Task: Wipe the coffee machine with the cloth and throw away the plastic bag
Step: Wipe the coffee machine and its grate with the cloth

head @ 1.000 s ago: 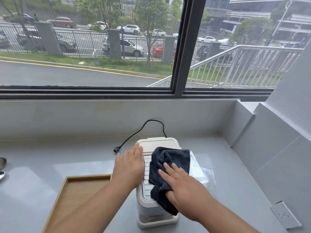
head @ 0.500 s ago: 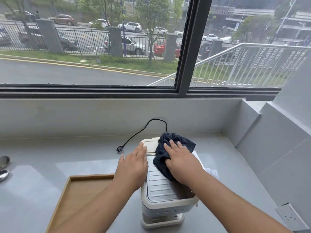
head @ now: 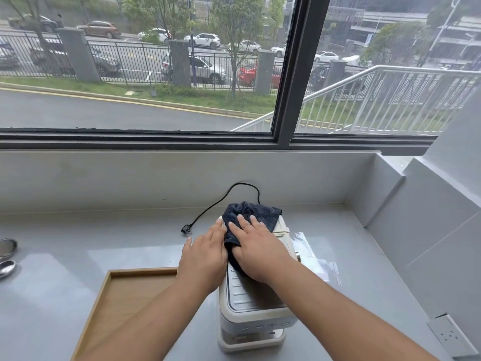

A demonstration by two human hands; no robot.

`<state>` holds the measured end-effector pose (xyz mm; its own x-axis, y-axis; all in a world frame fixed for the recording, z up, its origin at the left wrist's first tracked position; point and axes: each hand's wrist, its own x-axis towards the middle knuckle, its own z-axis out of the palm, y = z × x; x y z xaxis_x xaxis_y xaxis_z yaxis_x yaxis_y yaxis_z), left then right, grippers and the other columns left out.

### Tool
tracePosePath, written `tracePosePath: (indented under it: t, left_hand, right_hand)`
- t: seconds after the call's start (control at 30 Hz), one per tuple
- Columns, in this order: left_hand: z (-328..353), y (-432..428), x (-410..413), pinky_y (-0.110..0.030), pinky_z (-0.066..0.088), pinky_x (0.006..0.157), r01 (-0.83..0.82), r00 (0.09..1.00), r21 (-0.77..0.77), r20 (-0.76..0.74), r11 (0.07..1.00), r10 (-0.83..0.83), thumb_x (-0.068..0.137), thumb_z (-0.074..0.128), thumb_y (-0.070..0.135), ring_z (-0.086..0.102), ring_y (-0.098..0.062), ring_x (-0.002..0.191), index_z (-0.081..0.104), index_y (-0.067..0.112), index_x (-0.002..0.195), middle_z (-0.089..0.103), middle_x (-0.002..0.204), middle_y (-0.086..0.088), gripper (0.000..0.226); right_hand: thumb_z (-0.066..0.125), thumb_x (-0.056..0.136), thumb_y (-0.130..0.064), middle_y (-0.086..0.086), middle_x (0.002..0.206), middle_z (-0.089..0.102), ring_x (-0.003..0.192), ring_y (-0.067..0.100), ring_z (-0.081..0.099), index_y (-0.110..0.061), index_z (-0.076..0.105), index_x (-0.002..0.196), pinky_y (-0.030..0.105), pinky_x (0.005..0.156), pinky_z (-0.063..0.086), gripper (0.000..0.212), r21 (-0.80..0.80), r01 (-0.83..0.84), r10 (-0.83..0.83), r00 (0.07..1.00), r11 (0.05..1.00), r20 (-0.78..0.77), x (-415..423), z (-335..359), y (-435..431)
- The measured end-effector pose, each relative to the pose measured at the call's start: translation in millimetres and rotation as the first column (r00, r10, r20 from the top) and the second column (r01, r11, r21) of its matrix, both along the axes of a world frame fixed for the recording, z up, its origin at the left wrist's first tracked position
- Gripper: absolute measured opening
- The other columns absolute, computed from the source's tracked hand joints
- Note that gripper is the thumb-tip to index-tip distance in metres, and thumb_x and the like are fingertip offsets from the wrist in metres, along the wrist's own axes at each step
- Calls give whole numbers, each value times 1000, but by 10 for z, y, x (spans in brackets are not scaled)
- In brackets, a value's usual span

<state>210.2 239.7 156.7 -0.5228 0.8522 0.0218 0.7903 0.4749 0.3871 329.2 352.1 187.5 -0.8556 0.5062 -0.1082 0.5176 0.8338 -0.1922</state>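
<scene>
Slid rearward atop the cream coffee machine on the grey counter, the dark cloth lies under the flat right hand.

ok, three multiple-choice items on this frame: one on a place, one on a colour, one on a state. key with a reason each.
1. Where is the plastic bag?
A) in the wooden tray
B) on the counter, right of the coffee machine
C) on the window ledge

2. What colour is the cloth?
A) white
B) red
C) dark blue

3. The cord's plug is:
A) lying loose on the counter
B) in a wall socket
C) under the cloth

Key:
1 B, the clear bag lies flat on the counter by the machine's right side.
2 C, the cloth under the right hand is dark blue.
3 A, the plug rests on the counter left of the machine, plugged into nothing.
</scene>
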Motion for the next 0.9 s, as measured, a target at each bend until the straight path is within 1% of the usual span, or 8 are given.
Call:
tracePosePath:
  t: [0.13, 0.2, 0.37, 0.53, 0.63, 0.73, 0.83, 0.9]
  left_hand:
    - [39, 21, 11, -50, 26, 123, -15, 999, -11, -49, 1000, 15, 108, 25, 41, 40, -13, 145, 28, 35, 161, 21, 171, 18, 53]
    - [49, 29, 23, -50, 25, 124, -12, 997, -37, -78, 999, 9, 108, 26, 47, 40, -13, 146, 25, 34, 162, 21, 171, 17, 56]
    - [85, 25, 53, -53, 18, 126, -2, 994, -113, -109, 994, -10, 100, 31, 66, 37, -17, 148, 25, 34, 161, 15, 173, 15, 70]
    - [139, 23, 85, -53, 18, 126, 6, 992, -128, -124, 992, -22, 95, 30, 76, 36, -17, 147, 24, 32, 161, 12, 174, 15, 80]
    - [146, 19, 93, -51, 19, 126, 16, 992, -128, -123, 992, -32, 96, 29, 77, 37, -18, 147, 24, 32, 161, 10, 174, 15, 80]
    - [140, 23, 96, -51, 19, 126, 17, 995, -118, -95, 993, -28, 97, 30, 75, 36, -19, 148, 24, 32, 162, 9, 174, 15, 78]
    - [121, 21, 91, -51, 18, 126, 9, 997, -110, -72, 994, -17, 97, 29, 75, 35, -19, 148, 23, 34, 162, 8, 174, 16, 78]
    - [103, 19, 89, -51, 18, 126, 3, 998, -102, -67, 995, -10, 96, 28, 75, 36, -19, 148, 23, 34, 161, 9, 174, 17, 77]
  right_hand:
    - [36, 102, -36, 6, 175, 11, 161, 30, 10, -26, 19, 166, 42, 129, 8, 67, 16, -49, 49, 999, 999, 21, 122, 28, 39]
    - [38, 101, -38, 5, 175, 12, 161, 29, 11, -26, 20, 166, 41, 129, 8, 69, 24, -49, 49, 998, 998, 25, 201, 24, 57]
    - [39, 101, -43, 5, 175, 12, 160, 27, 12, -25, 19, 166, 39, 129, 6, 70, 38, 27, -27, 1000, 999, 9, 328, -28, 113]
    - [39, 103, -40, 5, 175, 11, 160, 26, 11, -24, 21, 166, 38, 128, 7, 67, 5, 129, -129, 991, 992, -22, 340, -10, 267]
    - [41, 103, -36, 2, 176, 11, 160, 23, 11, -25, 24, 165, 37, 128, 9, 66, -60, 181, -184, 981, 982, -60, 335, -7, 360]
    - [42, 101, -32, 0, 175, 12, 160, 20, 12, -25, 27, 164, 37, 126, 17, 65, -160, 250, -269, 957, 955, -109, 318, -7, 447]
    - [42, 102, -27, 2, 174, 21, 156, 23, 25, -24, 33, 162, 36, 119, 28, 62, -275, 328, -382, 908, 904, -171, 297, 29, 568]
    - [42, 102, -24, 2, 166, 39, 148, 24, 40, -23, 42, 158, 33, 113, 34, 56, -373, 378, -473, 855, 848, -211, 323, 54, 664]
